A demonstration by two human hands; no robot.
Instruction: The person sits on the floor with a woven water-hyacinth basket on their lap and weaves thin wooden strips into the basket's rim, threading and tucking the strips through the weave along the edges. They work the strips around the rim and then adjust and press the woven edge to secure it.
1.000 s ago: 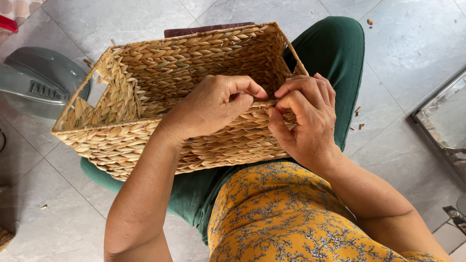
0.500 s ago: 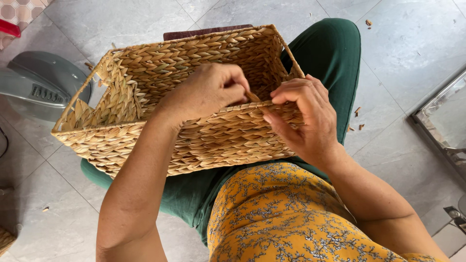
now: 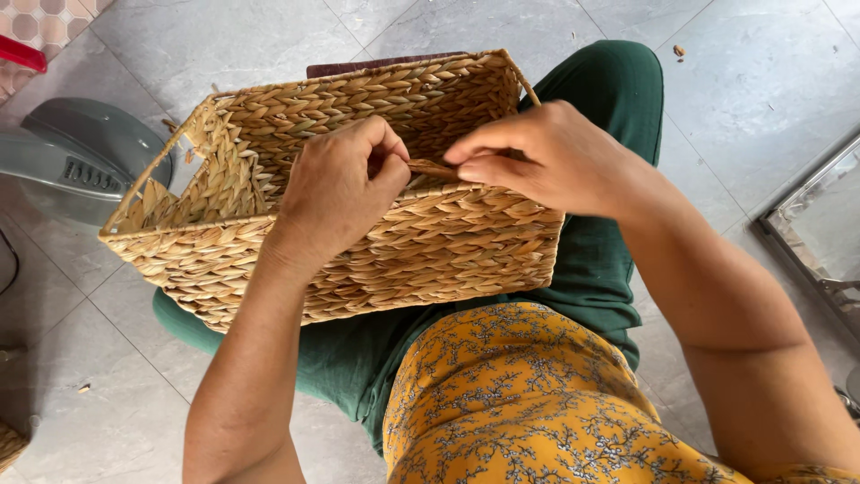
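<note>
Your woven basket [image 3: 376, 224] sits mid-frame on your lap, its visible inside holding nothing. Your left hand [image 3: 336, 193] and right hand [image 3: 546, 157] both pinch a tan fibre strand [image 3: 433, 168] at its near rim.

Basket [image 3: 448, 242] rough woven straw; floor [image 3: 224, 45] smooth matt tile; trousers [image 3: 591, 269] cloth.

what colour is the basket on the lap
Tan straw, woven in a braided pattern; the basket shows in the head view.

Soft, even daylight is filling the scene; faint shadows are falling below the left hand [image 3: 336, 193]. Focus is staying sharp, without glare.
</note>
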